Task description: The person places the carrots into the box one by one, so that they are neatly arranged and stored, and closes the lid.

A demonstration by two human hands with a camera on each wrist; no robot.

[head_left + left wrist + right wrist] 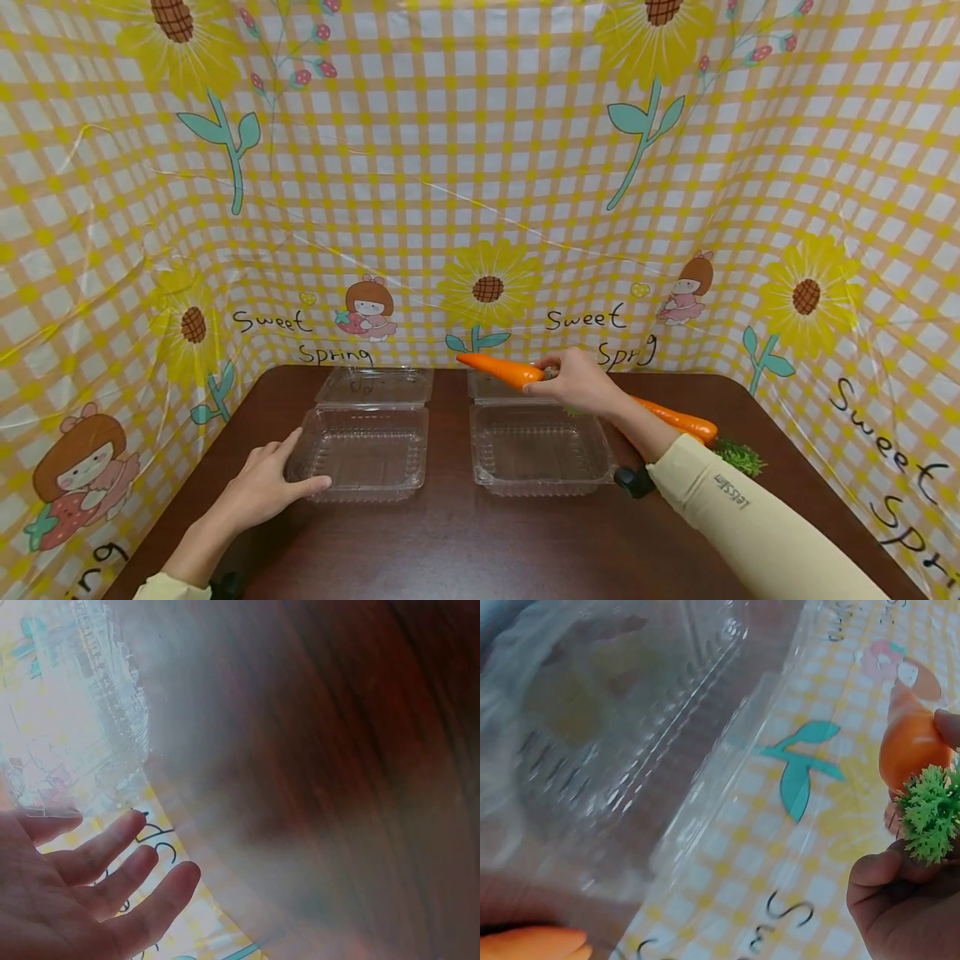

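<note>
My right hand point(581, 385) pinches an orange carrot point(498, 368) by its thick end, above the back of the right clear plastic box point(543, 482). The carrot's tip points left. In the right wrist view, its green leafy top point(931, 814) shows by the fingers. My left hand point(262, 479) is spread at the left side of the left clear plastic box point(367, 486), its thumb near the front corner. In the left wrist view, the fingers point(161, 900) are slightly bent and grip nothing; whether they touch the box is unclear.
Both boxes stand with their lids point(375, 387) folded back on a dark brown table point(450, 542). More carrots point(678, 419) with green tops point(738, 457) lie on the right, partly behind my right forearm. A checked, flower-printed cloth point(420, 167) surrounds the back and sides.
</note>
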